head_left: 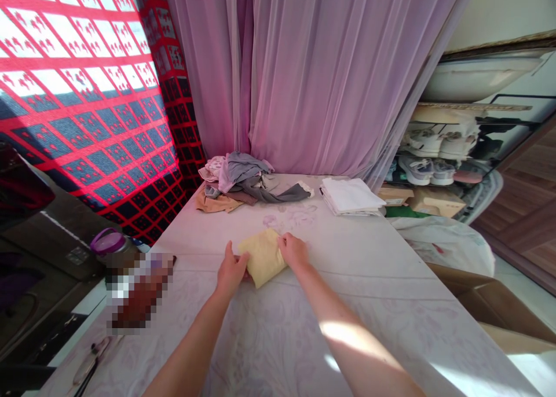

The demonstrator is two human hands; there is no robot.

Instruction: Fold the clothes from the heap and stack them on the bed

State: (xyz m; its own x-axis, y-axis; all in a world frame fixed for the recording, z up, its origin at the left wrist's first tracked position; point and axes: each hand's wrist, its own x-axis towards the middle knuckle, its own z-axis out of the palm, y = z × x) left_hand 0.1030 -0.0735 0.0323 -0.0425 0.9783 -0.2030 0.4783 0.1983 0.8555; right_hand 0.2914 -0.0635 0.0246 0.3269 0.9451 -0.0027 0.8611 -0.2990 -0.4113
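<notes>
A folded pale yellow cloth (266,259) is between my two hands, just above or on the table's middle; I cannot tell whether it touches the surface. My left hand (232,269) grips its left edge, thumb on top and fingers partly hidden beneath. At the upper right edge, my right hand (293,250) pinches the cloth with closed fingers. Beyond it lies a loose heap of clothes (247,174), grey, pink and tan, at the far left of the table. A stack of folded white cloth (351,195) sits at the far right.
A patterned pale cover lies over the table (347,293). On the left edge are a blurred-out item (143,293) and glasses (91,362). A purple-lidded jar (110,243) stands beyond that edge. Purple curtains (325,78) hang behind; a shoe rack (430,148) and cardboard box (490,304) are right.
</notes>
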